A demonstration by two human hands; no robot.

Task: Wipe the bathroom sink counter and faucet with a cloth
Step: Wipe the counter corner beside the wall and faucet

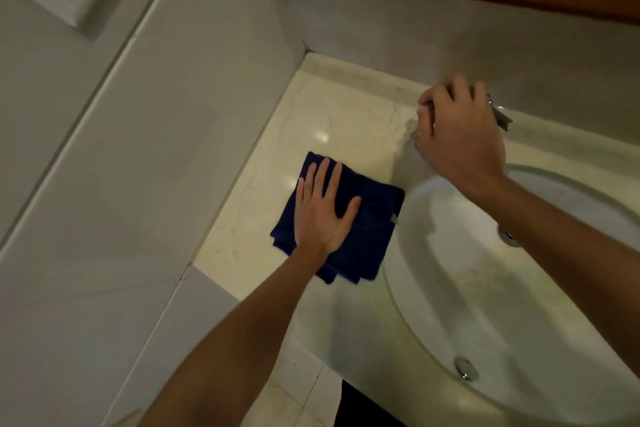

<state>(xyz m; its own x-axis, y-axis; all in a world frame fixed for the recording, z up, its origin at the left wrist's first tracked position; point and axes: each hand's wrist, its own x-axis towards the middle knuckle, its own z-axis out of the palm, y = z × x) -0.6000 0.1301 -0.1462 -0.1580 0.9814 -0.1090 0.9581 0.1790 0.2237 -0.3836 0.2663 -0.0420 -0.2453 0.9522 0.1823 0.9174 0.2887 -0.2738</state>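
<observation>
Cloth: dark blue, folded, flat on the counter by the basin's left rim.
Left hand: fingers straight, pressing the cloth.
Right hand: curled around the faucet.
Progress: counter wiping seems underway; the faucet is probably not wiped yet.

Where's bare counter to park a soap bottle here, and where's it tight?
Free: the counter strip between the side wall, the back ledge and the blue cloth; also a narrow patch between the cloth and the counter's front edge. Crowded: by the faucet, where the right hand grips it, and the cloth under the flat left hand beside the sink.
</observation>
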